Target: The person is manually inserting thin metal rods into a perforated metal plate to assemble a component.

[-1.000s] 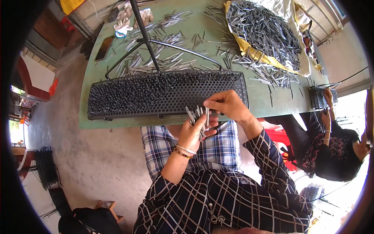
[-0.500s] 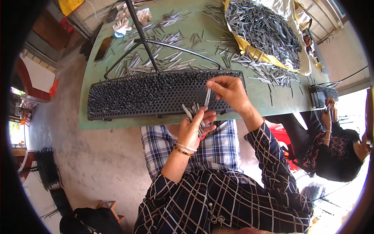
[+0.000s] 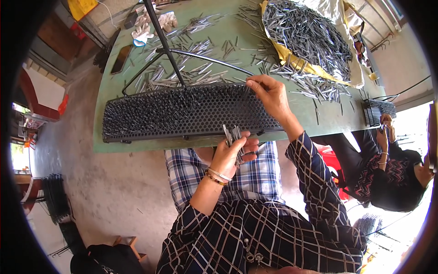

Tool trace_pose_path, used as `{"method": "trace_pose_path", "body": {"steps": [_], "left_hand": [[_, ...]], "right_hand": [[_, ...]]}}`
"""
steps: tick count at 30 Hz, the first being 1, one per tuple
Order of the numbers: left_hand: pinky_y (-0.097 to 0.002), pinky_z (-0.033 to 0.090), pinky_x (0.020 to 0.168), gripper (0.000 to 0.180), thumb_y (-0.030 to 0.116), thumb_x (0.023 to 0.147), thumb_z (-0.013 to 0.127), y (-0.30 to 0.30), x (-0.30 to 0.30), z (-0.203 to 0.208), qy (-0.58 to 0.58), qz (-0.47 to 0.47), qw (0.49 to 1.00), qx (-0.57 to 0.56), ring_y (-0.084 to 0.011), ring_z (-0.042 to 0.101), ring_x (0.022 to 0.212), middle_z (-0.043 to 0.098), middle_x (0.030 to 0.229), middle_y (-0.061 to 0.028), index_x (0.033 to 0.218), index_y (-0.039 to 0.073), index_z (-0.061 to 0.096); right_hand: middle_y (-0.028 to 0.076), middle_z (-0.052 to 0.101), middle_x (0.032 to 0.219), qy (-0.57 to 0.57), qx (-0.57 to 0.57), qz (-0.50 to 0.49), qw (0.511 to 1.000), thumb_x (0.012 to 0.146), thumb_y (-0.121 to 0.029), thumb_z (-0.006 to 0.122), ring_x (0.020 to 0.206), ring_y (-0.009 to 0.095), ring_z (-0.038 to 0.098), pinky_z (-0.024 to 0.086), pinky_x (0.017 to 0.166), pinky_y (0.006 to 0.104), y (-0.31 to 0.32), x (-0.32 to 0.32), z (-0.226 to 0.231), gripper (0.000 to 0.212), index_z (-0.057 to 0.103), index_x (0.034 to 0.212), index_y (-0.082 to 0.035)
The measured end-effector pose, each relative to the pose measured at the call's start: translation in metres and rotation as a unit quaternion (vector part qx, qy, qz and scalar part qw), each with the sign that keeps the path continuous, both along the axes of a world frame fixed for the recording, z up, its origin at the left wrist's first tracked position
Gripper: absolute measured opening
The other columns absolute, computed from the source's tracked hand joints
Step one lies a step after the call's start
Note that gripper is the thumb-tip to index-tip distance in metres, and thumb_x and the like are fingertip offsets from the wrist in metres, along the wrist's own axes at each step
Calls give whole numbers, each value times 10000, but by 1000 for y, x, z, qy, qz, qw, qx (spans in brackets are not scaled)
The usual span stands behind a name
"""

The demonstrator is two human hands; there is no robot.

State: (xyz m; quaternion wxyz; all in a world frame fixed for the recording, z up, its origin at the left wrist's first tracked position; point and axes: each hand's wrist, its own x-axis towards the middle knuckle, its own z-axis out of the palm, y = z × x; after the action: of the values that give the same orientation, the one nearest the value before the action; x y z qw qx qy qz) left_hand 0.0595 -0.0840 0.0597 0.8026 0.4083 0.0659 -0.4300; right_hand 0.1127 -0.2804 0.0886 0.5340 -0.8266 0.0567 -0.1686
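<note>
A long black perforated panel (image 3: 219, 114) lies along the near edge of the green table. Dark thin pieces stand densely in its holes on the left and along the far edge, while rows of bare holes show in the middle. My left hand (image 3: 230, 153), in front of the panel, is closed around a bundle of thin grey metal strips (image 3: 232, 134) pointing up. Over the panel's far right part, my right hand (image 3: 273, 98) is closed in a pinch of thumb and forefinger. What lies between those fingertips is too small and blurred to make out.
Loose strips (image 3: 196, 75) are scattered across the green table (image 3: 255, 27). A yellow-edged sack (image 3: 315, 36) heaped with strips sits at the far right. A black rod frame (image 3: 162, 36) rises behind the panel. Gloves (image 3: 142, 34) and a phone (image 3: 121, 58) lie far left; another person (image 3: 388, 178) works at right.
My right hand has moved away from the left hand to the panel's far edge. My left hand, still holding the bundle, has shifted slightly right.
</note>
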Motion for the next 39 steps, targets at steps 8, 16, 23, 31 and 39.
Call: {"method": "trace_pose_path", "body": {"steps": [8, 16, 23, 31, 39], "left_hand": [[-350, 566, 680, 242, 129, 915, 496, 4, 0, -1, 16, -21, 1000, -1, -233, 645, 895, 633, 1012, -161, 1129, 20, 519], [-335, 564, 666, 238, 131, 915, 498, 5, -1, -6, 16, -32, 999, -7, -219, 644, 892, 637, 1002, -154, 1127, 27, 528], [-332, 567, 660, 238, 136, 917, 498, 5, -1, -6, 15, -33, 999, -14, -208, 644, 884, 639, 999, -149, 1126, 27, 531], [-328, 568, 659, 241, 146, 917, 500, 5, -1, -5, 16, -35, 999, -5, -205, 643, 883, 639, 1002, -148, 1123, 28, 539], [-322, 563, 664, 251, 157, 916, 502, 3, -1, -1, 10, -46, 999, 10, -198, 639, 883, 638, 1007, -143, 1129, 31, 539]], "right_hand": [[6, 657, 825, -67, -59, 30, 996, 859, -173, 650, 659, 58, 543, 467, 563, 217, -8, 12, -21, 171, 684, 950, -32], [77, 665, 821, -13, -8, 1, 1000, 829, -162, 671, 687, 133, 595, 469, 634, 262, -4, 8, -20, 179, 678, 940, -22], [57, 673, 849, -107, -111, 67, 986, 838, -122, 661, 701, 97, 576, 472, 638, 252, -11, 11, -13, 156, 680, 946, -11], [61, 664, 901, -40, -58, 106, 992, 857, -129, 640, 699, 93, 585, 485, 580, 228, -11, 15, -7, 168, 676, 973, -12], [55, 665, 912, -1, -28, 114, 993, 862, -119, 633, 671, 85, 580, 480, 568, 218, -15, 11, -7, 171, 677, 988, -13]]}}
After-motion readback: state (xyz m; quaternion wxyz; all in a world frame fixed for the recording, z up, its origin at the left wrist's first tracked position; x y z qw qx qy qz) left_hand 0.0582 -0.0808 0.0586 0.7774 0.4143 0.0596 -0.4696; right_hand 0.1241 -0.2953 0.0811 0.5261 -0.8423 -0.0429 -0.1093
